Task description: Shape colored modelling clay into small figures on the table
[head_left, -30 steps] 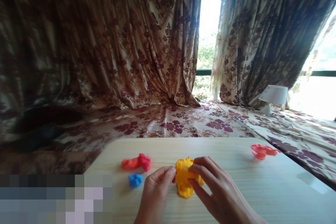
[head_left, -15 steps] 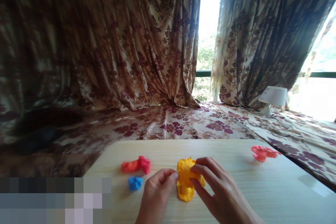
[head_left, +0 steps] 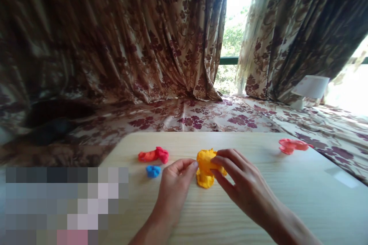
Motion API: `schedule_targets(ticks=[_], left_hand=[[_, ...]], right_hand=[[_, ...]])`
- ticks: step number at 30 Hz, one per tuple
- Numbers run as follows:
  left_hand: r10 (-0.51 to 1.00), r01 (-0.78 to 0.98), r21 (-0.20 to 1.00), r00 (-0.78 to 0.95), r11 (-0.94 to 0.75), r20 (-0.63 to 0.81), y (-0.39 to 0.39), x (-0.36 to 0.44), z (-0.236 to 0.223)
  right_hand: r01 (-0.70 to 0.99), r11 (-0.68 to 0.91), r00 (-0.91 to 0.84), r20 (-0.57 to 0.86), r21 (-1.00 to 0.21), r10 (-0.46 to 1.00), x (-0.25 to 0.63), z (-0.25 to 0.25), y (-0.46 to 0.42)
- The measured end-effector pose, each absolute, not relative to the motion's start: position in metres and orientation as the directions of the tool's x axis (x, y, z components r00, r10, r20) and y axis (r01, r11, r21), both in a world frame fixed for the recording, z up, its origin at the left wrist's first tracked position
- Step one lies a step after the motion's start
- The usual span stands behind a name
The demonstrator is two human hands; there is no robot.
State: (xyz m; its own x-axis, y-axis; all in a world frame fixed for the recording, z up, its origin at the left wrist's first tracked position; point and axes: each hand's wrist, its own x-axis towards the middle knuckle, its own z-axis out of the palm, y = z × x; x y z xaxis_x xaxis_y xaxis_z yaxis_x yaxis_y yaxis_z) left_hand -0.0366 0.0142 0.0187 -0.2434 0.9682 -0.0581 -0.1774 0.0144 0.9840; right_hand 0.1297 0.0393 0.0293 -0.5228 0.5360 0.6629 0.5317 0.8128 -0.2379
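Note:
A lumpy yellow piece of modelling clay, flattened with ragged edges, is between my hands above the pale wooden table. My left hand is closed in a pinch at its left edge, thumb and forefinger together. My right hand grips its right side between thumb and fingers, hiding part of that side. A lower yellow lobe shows beneath; whether it touches the tabletop I cannot tell. Left of my left hand lie a blue clay lump and a red and pink clay piece.
A coral-coloured clay shape sits near the table's far right edge. Behind the table spreads a flowered cloth, with a white lamp at the right. Patterned curtains hang around a window. The lower left is blurred into blocks.
The view has tipped downward, so the table and everything on it appear higher in the picture. Both hands keep nearly the same hold on the yellow clay.

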Motion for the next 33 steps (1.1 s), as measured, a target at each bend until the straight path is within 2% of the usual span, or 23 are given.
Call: schedule_targets(ticks=[9,13,22,27,33], left_hand=[[0.981,-0.224,0.975,-0.185,0.018,-0.060,0.017,-0.037,0.020],[0.975,-0.221,0.975,-0.219,-0.005,-0.045,0.017,-0.035,0.022],[0.979,-0.270,0.963,-0.196,0.007,-0.062,0.015,-0.034,0.020],[0.988,-0.235,0.972,-0.150,-0.011,-0.025,0.014,-0.037,0.026],[0.990,-0.144,0.987,-0.134,-0.066,0.047,0.019,-0.043,0.027]], right_hand=[[0.540,0.804,-0.508,0.665,-0.251,0.548,0.129,0.030,0.041],[0.543,0.806,-0.504,0.678,-0.234,0.536,0.129,0.029,0.042],[0.511,0.812,-0.519,0.652,-0.282,0.553,0.128,0.029,0.040],[0.496,0.822,-0.510,0.672,-0.280,0.537,0.130,0.030,0.042],[0.442,0.883,-0.583,0.696,-0.160,0.418,0.130,0.038,0.041]])
